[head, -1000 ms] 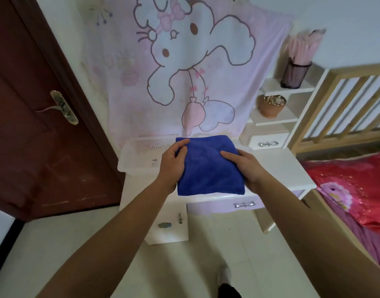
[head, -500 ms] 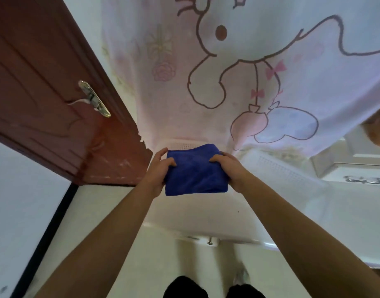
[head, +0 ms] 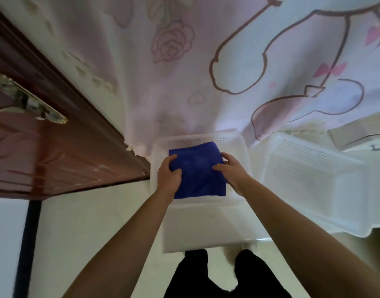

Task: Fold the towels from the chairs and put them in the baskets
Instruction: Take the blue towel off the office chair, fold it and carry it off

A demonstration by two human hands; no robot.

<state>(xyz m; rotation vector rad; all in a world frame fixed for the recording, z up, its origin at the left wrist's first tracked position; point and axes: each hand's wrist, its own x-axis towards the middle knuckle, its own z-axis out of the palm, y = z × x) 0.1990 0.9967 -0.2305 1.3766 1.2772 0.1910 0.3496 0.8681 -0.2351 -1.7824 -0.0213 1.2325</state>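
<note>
A folded blue towel (head: 197,171) sits low inside the left white plastic basket (head: 238,143), filling most of its opening. My left hand (head: 168,176) grips the towel's left edge, thumb on top and fingers curled under. On the towel's right edge my right hand (head: 233,174) holds it the same way. A second white perforated basket (head: 313,168) stands just to the right, with nothing seen in it.
Both baskets rest on a white desk (head: 206,231). A dark red door (head: 56,151) with a metal handle (head: 28,100) stands close on the left. A pink cartoon curtain (head: 227,61) hangs behind the baskets. My legs (head: 223,276) show below.
I have stepped closer and leaned over the desk. Both hands carried the towel from the desk top to the left and down into the left basket.
</note>
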